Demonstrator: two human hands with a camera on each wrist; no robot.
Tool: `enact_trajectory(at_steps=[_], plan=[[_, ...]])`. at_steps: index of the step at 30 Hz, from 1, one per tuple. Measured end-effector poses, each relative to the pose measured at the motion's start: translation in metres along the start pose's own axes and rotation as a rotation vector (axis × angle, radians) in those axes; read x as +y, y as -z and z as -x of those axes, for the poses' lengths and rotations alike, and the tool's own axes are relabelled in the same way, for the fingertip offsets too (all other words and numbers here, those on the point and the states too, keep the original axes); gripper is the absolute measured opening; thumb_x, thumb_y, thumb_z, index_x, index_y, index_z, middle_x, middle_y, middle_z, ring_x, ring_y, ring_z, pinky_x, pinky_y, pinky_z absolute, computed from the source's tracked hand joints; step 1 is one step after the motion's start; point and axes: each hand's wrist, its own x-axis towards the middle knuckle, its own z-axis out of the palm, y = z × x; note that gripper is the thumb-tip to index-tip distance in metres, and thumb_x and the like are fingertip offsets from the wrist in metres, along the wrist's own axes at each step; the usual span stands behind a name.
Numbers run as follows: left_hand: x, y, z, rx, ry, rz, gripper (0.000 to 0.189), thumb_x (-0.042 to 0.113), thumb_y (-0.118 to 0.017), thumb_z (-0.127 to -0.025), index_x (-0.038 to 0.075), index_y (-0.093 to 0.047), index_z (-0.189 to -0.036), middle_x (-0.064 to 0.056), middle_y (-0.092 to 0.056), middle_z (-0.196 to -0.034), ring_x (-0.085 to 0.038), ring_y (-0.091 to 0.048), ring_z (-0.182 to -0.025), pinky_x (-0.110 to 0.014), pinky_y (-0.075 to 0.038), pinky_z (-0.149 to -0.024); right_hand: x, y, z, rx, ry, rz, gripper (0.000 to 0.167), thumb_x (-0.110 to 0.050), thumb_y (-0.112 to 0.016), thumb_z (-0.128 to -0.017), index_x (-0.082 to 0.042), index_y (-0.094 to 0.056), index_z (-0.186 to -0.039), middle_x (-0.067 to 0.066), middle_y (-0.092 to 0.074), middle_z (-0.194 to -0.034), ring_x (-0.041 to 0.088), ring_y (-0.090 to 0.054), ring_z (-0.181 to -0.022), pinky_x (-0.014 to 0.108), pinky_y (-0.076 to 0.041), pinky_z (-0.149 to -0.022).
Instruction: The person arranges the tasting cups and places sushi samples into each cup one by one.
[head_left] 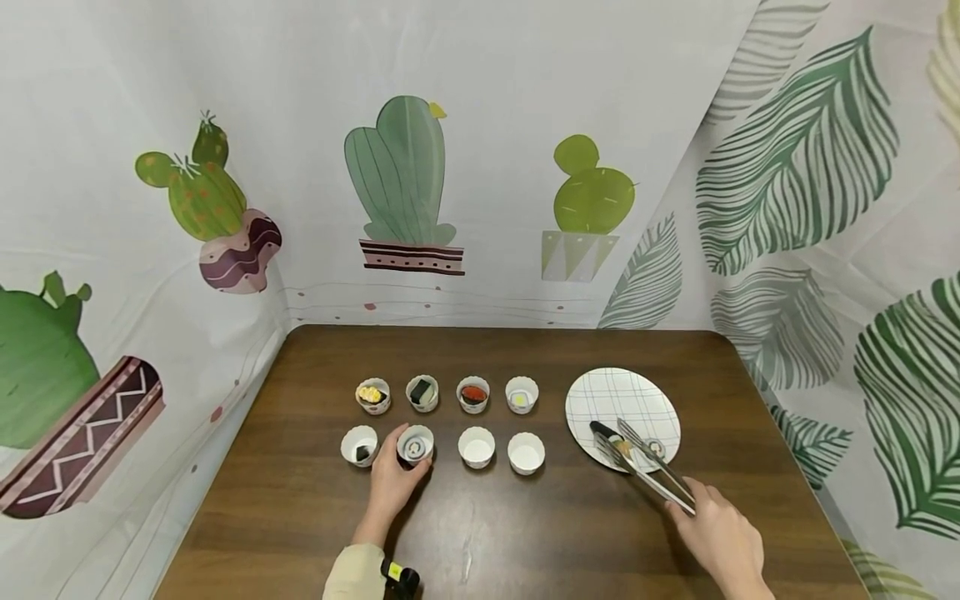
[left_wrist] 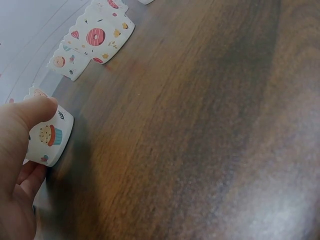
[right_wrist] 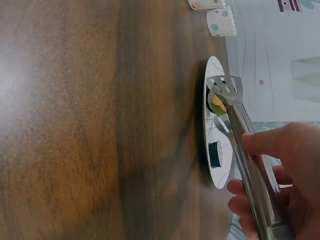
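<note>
My left hand (head_left: 392, 485) holds a small white paper baking cup (left_wrist: 51, 136) with printed cupcakes, thumb and fingers on its sides. In the head view, a round sushi roll (head_left: 414, 448) sits inside that cup. My right hand (head_left: 718, 527) grips metal tongs (head_left: 656, 481), their slotted tips over the front of a round white plate (head_left: 600, 392) with a thin line grid. Between the spread tips lies a dark-wrapped sushi piece (right_wrist: 218, 104) with orange and green filling. A second sushi roll (right_wrist: 215, 154) stands on the plate, to the right of the tips in the head view.
Back-row cups hold a yellow-topped sushi (head_left: 371, 394), a black-and-white sushi (head_left: 422, 393), a red-topped sushi (head_left: 473, 394) and a yellow-centred piece (head_left: 519, 400). In front stand a cup with a dark piece (head_left: 363, 452) and two bare white cups (head_left: 476, 447). A printed cloth (head_left: 495, 167) hangs behind the table.
</note>
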Motion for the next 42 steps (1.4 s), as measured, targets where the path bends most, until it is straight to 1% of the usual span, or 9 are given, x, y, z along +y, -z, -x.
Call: enact_trajectory(at_steps=[7,12,17,22,26,29,32,37,42], plan=[[-0.001,-0.001,-0.002,-0.023,0.019,0.003,0.070,0.011,-0.081,-0.063,0.008,-0.050,-0.126,-0.013,-0.059,-0.118,-0.030,-0.056,-0.107,-0.046,-0.043,-0.088,-0.002,0.002,-0.002,-0.004,0.000,-0.001,0.036,-0.024,-0.072,-0.072,-0.004,-0.063,-0.101,0.017,-0.066,-0.085,0.040,-0.057,-0.057,0.051,-0.038,-0.044],[-0.001,-0.001,-0.002,-0.021,0.025,0.000,0.071,0.011,-0.081,-0.063,0.009,-0.050,-0.126,-0.013,-0.059,-0.118,-0.031,-0.056,-0.106,-0.046,-0.043,-0.089,-0.004,0.004,-0.002,-0.030,-0.002,0.004,0.033,-0.025,-0.071,-0.073,-0.005,-0.063,-0.099,0.015,-0.066,-0.084,0.038,-0.057,-0.055,0.049,-0.037,-0.042],[0.001,0.001,-0.001,-0.026,0.016,0.002,0.078,0.011,-0.081,-0.063,0.008,-0.045,-0.132,-0.015,-0.057,-0.121,-0.032,-0.055,-0.109,-0.048,-0.041,-0.090,-0.006,0.006,-0.002,-0.033,0.003,0.001,0.032,-0.024,-0.071,-0.073,-0.006,-0.063,-0.099,0.014,-0.066,-0.084,0.037,-0.057,-0.054,0.048,-0.037,-0.041],[0.004,0.003,0.000,-0.043,0.017,0.042,0.084,0.011,-0.081,-0.064,0.008,-0.039,-0.136,-0.014,-0.052,-0.129,-0.031,-0.051,-0.116,-0.046,-0.038,-0.095,-0.006,0.005,-0.001,-0.046,-0.010,-0.004,0.033,-0.025,-0.071,-0.074,-0.007,-0.063,-0.100,0.015,-0.066,-0.085,0.039,-0.058,-0.057,0.049,-0.038,-0.043],[0.009,0.006,-0.001,-0.052,-0.012,0.044,0.088,0.011,-0.081,-0.064,0.008,-0.036,-0.139,-0.013,-0.048,-0.133,-0.029,-0.048,-0.119,-0.045,-0.038,-0.095,-0.005,0.006,-0.001,-0.074,-0.031,-0.003,0.032,-0.025,-0.070,-0.075,-0.007,-0.063,-0.101,0.016,-0.066,-0.087,0.040,-0.059,-0.059,0.050,-0.038,-0.044],[0.014,0.009,-0.001,-0.057,-0.035,0.027,0.091,0.012,-0.082,-0.064,0.011,-0.034,-0.141,-0.010,-0.045,-0.136,-0.026,-0.045,-0.122,-0.043,-0.037,-0.097,-0.006,0.007,0.000,-0.082,-0.039,-0.005,0.032,-0.025,-0.070,-0.075,-0.007,-0.063,-0.102,0.016,-0.066,-0.087,0.040,-0.059,-0.059,0.050,-0.038,-0.044],[0.024,0.013,-0.002,-0.052,-0.064,0.022,0.093,0.013,-0.082,-0.063,0.013,-0.033,-0.142,-0.008,-0.041,-0.139,-0.024,-0.041,-0.126,-0.041,-0.034,-0.100,-0.006,0.007,0.000,-0.081,-0.042,-0.009,0.032,-0.025,-0.070,-0.075,-0.008,-0.063,-0.101,0.017,-0.066,-0.086,0.040,-0.058,-0.058,0.050,-0.038,-0.044],[0.046,0.020,-0.007,-0.038,-0.159,0.018,0.096,0.014,-0.084,-0.062,0.013,-0.032,-0.143,-0.006,-0.037,-0.143,-0.024,-0.037,-0.130,-0.045,-0.034,-0.100,-0.006,0.007,0.000,-0.080,-0.044,-0.008,0.032,-0.025,-0.071,-0.075,-0.008,-0.063,-0.101,0.017,-0.066,-0.084,0.039,-0.058,-0.057,0.049,-0.037,-0.043],[0.065,0.021,-0.009,-0.074,-0.225,0.025,0.101,0.015,-0.085,-0.061,0.015,-0.028,-0.145,-0.004,-0.033,-0.146,-0.023,-0.034,-0.132,-0.044,-0.034,-0.100,-0.006,0.006,-0.001,-0.080,-0.044,-0.012,0.033,-0.026,-0.070,-0.075,-0.008,-0.063,-0.101,0.017,-0.066,-0.085,0.040,-0.059,-0.059,0.050,-0.038,-0.044]])
